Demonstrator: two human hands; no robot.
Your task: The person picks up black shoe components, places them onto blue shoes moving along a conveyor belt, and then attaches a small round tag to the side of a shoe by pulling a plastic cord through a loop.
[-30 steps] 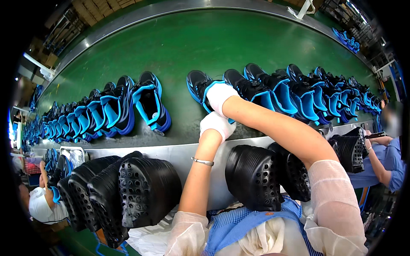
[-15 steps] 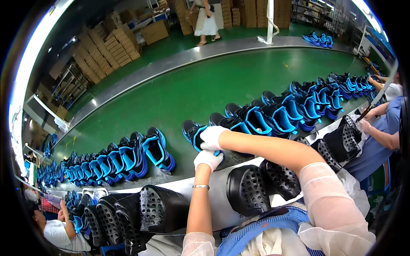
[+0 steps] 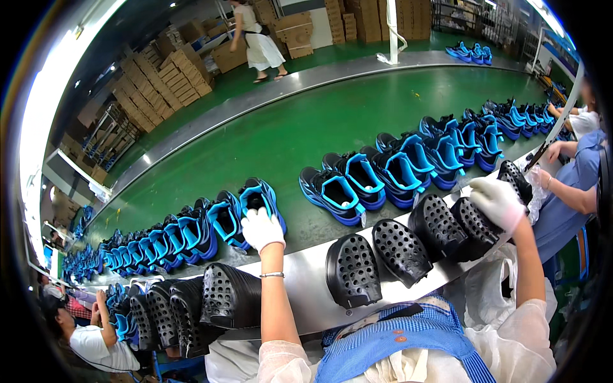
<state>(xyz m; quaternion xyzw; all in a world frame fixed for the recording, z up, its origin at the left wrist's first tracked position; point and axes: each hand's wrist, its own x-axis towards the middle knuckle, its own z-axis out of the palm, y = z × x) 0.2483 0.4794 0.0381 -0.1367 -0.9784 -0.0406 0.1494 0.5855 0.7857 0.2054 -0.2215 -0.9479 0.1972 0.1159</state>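
My left hand (image 3: pixel 263 230), in a white glove, has its fingers at the collar of a black and blue sneaker (image 3: pixel 271 203), gripping it at the right end of the left-hand row. My right hand (image 3: pixel 501 203), also gloved, is bent over a black perforated shoe form (image 3: pixel 476 225) on the metal ledge; its fingertips are partly hidden. Left of it on the ledge stand more such forms, including one (image 3: pixel 402 250) and another (image 3: pixel 353 268). Beyond the ledge, a sneaker (image 3: pixel 332 195) begins the right-hand row.
A green conveyor belt (image 3: pixel 287 137) carries the sneaker rows. More black forms (image 3: pixel 227 297) stand left of my left forearm. A person in blue (image 3: pixel 578 185) works at the right, another in white (image 3: pixel 96 338) at the lower left. Cartons (image 3: pixel 185 76) are stacked beyond the belt.
My hands have parted: the left moved left with the sneaker to the left-hand row, the right swung right to the black forms. The walking person in the background moved left.
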